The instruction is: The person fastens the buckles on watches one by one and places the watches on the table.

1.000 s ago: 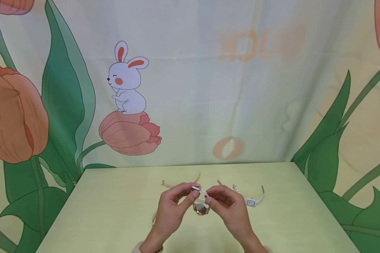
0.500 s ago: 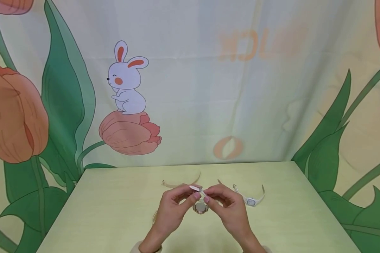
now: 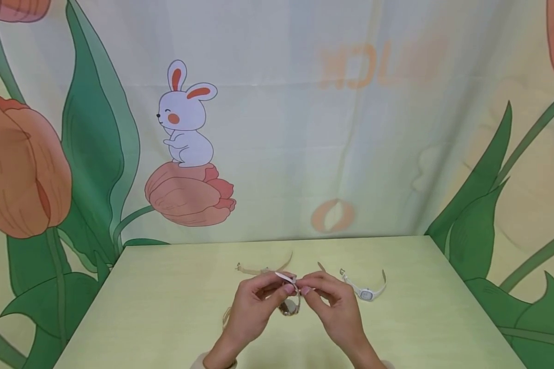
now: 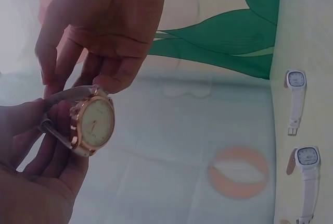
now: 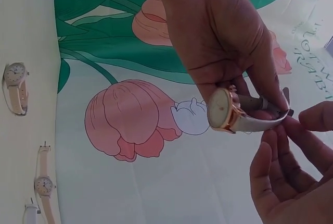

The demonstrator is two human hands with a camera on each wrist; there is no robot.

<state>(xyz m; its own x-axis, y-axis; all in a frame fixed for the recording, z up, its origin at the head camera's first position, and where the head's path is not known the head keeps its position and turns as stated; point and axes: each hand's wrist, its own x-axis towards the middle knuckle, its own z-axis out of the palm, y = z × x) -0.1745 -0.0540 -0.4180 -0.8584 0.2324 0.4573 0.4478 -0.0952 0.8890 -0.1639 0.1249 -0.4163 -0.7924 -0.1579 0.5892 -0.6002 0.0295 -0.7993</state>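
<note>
At bottom centre, the left hand (image 3: 257, 301) and right hand (image 3: 337, 301) are pinching a white-strapped, round rose-gold watch (image 4: 97, 122) above a pale-green desk (image 3: 157, 307); tulip-printed fabric (image 3: 268, 154) is hanging behind.

"What colours do we see on the held watch (image 4: 98, 122)?"
"We see a rose-gold case (image 5: 234, 119), cream dial (image 5: 218, 108) and white strap (image 5: 260, 125)."
"And the curtain (image 3: 268, 154)?"
"We spot a printed white rabbit (image 3: 191, 146), orange tulips (image 3: 18, 169) and green leaves (image 3: 92, 118)."
"The table (image 3: 166, 312)?"
"Pale yellow-green, we'd say."
</note>
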